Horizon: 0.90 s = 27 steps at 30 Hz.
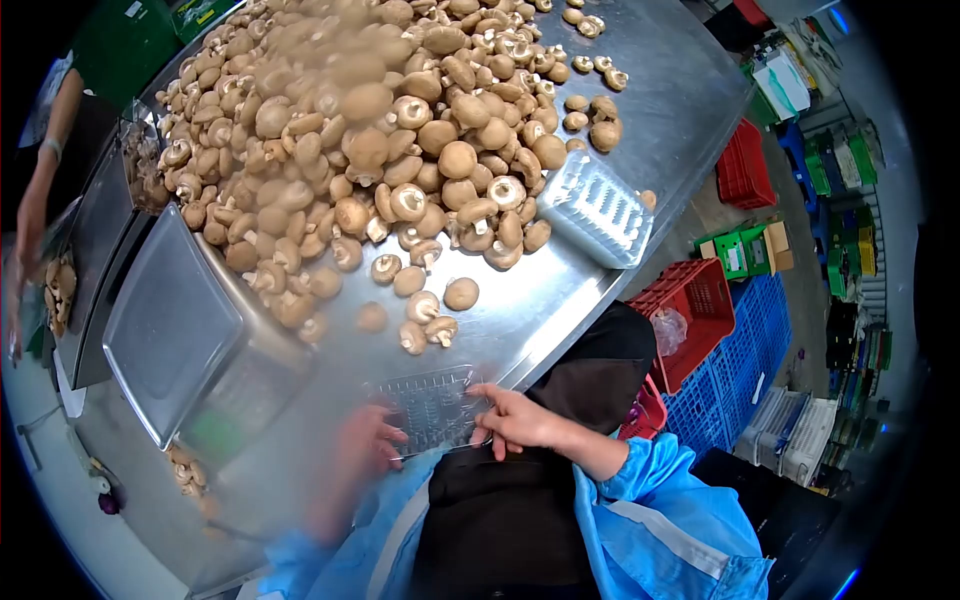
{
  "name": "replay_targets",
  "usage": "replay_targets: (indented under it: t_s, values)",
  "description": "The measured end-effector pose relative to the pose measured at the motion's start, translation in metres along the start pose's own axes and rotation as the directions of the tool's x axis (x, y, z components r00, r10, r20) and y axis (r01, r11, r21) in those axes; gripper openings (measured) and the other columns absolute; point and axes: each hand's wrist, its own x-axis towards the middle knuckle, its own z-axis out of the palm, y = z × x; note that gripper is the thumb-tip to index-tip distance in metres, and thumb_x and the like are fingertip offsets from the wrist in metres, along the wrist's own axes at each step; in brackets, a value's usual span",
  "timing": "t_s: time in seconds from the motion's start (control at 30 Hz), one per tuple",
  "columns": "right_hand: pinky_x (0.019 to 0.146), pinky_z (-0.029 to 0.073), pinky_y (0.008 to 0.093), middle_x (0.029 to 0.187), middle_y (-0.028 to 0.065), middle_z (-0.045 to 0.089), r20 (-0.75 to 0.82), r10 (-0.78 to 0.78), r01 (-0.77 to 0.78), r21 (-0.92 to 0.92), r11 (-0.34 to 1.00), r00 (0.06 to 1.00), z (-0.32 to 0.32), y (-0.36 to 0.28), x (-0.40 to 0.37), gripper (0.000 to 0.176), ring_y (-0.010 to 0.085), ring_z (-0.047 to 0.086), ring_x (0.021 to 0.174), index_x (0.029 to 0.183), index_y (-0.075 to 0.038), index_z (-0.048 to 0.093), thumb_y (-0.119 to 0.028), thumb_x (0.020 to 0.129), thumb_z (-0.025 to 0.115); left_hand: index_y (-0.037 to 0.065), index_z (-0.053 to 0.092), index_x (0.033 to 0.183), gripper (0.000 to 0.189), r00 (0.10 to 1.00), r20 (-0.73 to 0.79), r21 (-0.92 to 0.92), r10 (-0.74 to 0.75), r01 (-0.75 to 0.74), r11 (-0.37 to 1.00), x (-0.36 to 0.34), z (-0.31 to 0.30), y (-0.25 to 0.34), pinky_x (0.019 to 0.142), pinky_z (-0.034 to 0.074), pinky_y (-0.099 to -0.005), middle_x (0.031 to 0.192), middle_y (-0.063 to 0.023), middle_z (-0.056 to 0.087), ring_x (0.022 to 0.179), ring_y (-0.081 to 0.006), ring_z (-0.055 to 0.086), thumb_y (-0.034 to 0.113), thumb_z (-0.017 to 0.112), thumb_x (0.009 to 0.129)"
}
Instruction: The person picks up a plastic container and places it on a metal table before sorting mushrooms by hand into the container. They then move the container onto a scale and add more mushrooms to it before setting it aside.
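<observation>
A clear plastic tray with a ribbed bottom is held between my two hands at the table's near edge. My right hand has its fingers on the tray's right rim. At the left rim is my left hand, partly blurred, its fingers against the tray. No mushrooms show in this tray. Beyond it, a large pile of brown mushrooms covers much of the steel table, with a few loose ones nearest the tray. A stack of clear trays rests to the right of the pile.
A large lidded plastic bin stands at the left. Another person's arm shows at the far left, near a tray of mushrooms. Red crates, blue pallets and a green box are on the floor at the right.
</observation>
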Motion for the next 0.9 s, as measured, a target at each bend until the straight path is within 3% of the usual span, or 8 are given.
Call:
replay_targets:
  t_s: [0.1, 0.23, 0.33, 0.4, 0.5, 0.57, 0.7, 0.9]
  values:
    - [0.037, 0.037, 0.0216, 0.085, 0.0139, 0.067, -0.166, 0.065, -0.032, 0.190, 0.981, 0.984, -0.001, 0.001, 0.009, 0.043, 0.0097, 0.046, 0.041, 0.141, -0.004, 0.033, -0.006, 0.098, 0.041, -0.002, 0.048, 0.112, 0.024, 0.977, 0.186, -0.209, -0.101, 0.140, 0.968, 0.020, -0.003, -0.006, 0.041, 0.049, -0.0271, 0.088, -0.0182, 0.066, 0.057, -0.0232, 0.065, 0.016, 0.051, 0.096]
    - [0.037, 0.037, 0.0230, 0.077, 0.0131, 0.065, -0.424, -0.144, 0.215, 0.125, 0.969, 0.894, -0.016, -0.011, 0.031, 0.037, 0.0096, 0.043, 0.039, 0.135, 0.001, 0.038, -0.008, 0.099, 0.040, -0.004, 0.047, 0.120, 0.033, 0.975, 0.210, -0.270, 0.079, -0.020, 0.963, 0.047, 0.007, 0.016, 0.048, 0.053, -0.0288, 0.099, -0.0207, 0.067, 0.065, -0.0259, 0.067, 0.005, 0.055, 0.090]
    - [0.038, 0.038, 0.0267, 0.077, 0.0138, 0.065, -0.514, -0.317, 0.368, -0.004, 0.930, 0.797, -0.027, -0.040, 0.070, 0.037, 0.0123, 0.047, 0.040, 0.133, 0.002, 0.038, -0.011, 0.099, 0.040, -0.004, 0.047, 0.121, 0.033, 0.947, 0.085, -0.184, 0.308, -0.289, 0.939, 0.084, 0.008, 0.053, 0.049, 0.053, -0.0281, 0.101, -0.0220, 0.066, 0.064, -0.0258, 0.066, 0.000, 0.053, 0.089]
    - [0.038, 0.039, 0.0296, 0.070, 0.0126, 0.063, -0.608, -0.368, 0.455, -0.013, 0.891, 0.704, -0.027, -0.067, 0.099, 0.032, 0.0140, 0.049, 0.038, 0.128, 0.004, 0.042, -0.011, 0.099, 0.039, -0.005, 0.046, 0.121, 0.030, 0.940, -0.079, -0.205, 0.331, -0.341, 0.918, 0.109, 0.014, 0.083, 0.046, 0.049, -0.0264, 0.092, -0.0177, 0.064, 0.059, -0.0227, 0.064, -0.002, 0.050, 0.091]
    - [0.040, 0.044, 0.0341, 0.067, 0.0131, 0.063, -0.709, -0.492, 0.532, -0.193, 0.824, 0.505, -0.042, -0.104, 0.133, 0.020, 0.0166, 0.052, 0.039, 0.110, 0.005, 0.049, -0.008, 0.100, 0.038, -0.006, 0.046, 0.118, 0.025, 0.853, -0.131, -0.073, 0.505, -0.516, 0.853, 0.139, 0.029, 0.115, 0.043, 0.046, -0.0253, 0.085, -0.0129, 0.061, 0.056, -0.0198, 0.061, -0.004, 0.046, 0.093]
    - [0.041, 0.045, 0.0345, 0.065, 0.0125, 0.062, -0.703, -0.556, 0.514, -0.308, 0.800, 0.443, -0.048, -0.118, 0.143, 0.018, 0.0173, 0.053, 0.040, 0.104, 0.005, 0.050, -0.009, 0.100, 0.038, -0.005, 0.046, 0.117, 0.023, 0.874, -0.076, -0.037, 0.480, -0.483, 0.875, 0.149, 0.027, 0.136, 0.043, 0.045, -0.0247, 0.084, -0.0115, 0.059, 0.056, -0.0186, 0.061, -0.003, 0.044, 0.094]
    - [0.040, 0.044, 0.0323, 0.068, 0.0113, 0.060, -0.706, -0.549, 0.577, -0.241, 0.781, 0.448, -0.044, -0.102, 0.139, 0.017, 0.0160, 0.051, 0.041, 0.106, 0.004, 0.050, -0.009, 0.102, 0.039, -0.004, 0.045, 0.115, 0.020, 0.878, -0.022, -0.004, 0.478, -0.478, 0.878, 0.152, 0.023, 0.122, 0.045, 0.046, -0.0238, 0.087, -0.0120, 0.059, 0.058, -0.0179, 0.061, -0.002, 0.041, 0.096]
    - [0.044, 0.042, 0.0256, 0.067, 0.0034, 0.052, -0.690, -0.590, 0.659, -0.216, 0.721, 0.419, -0.028, -0.078, 0.124, 0.033, 0.0090, 0.048, 0.046, 0.134, -0.001, 0.044, -0.012, 0.104, 0.038, -0.004, 0.042, 0.120, 0.025, 0.863, -0.044, -0.180, 0.503, -0.502, 0.846, 0.133, 0.023, 0.083, 0.045, 0.047, -0.0237, 0.097, -0.0148, 0.061, 0.062, -0.0211, 0.063, 0.004, 0.047, 0.096]
